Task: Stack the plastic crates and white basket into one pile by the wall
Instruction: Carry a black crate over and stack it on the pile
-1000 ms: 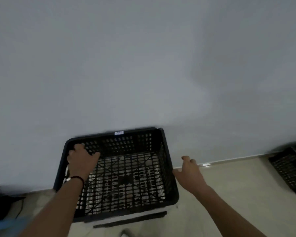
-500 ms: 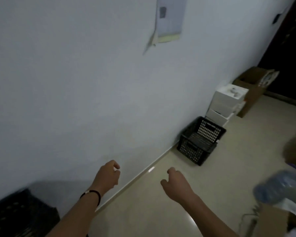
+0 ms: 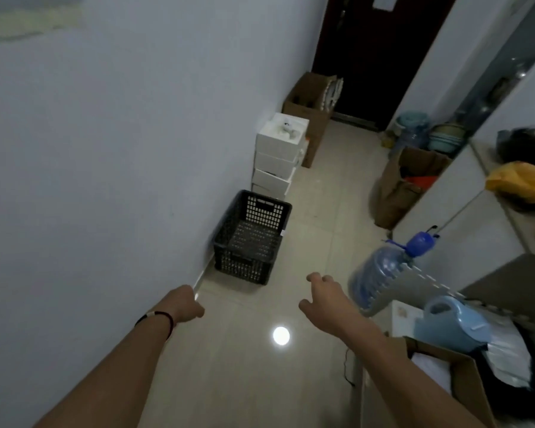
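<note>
Head view: black crate (image 3: 251, 239), label unreadable.

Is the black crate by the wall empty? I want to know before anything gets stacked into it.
Empty. The black crate stands upright, open side up, and its perforated floor shows bare through the top.

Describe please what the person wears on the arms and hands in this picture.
Both forearms are bare, with no sleeves visible up to the frame edge. The left hand has a thin dark cord bracelet around the wrist, with a small light piece on it. The right hand has no glove, watch or band. I can see no rings, though the fingers are slightly blurred.
</note>
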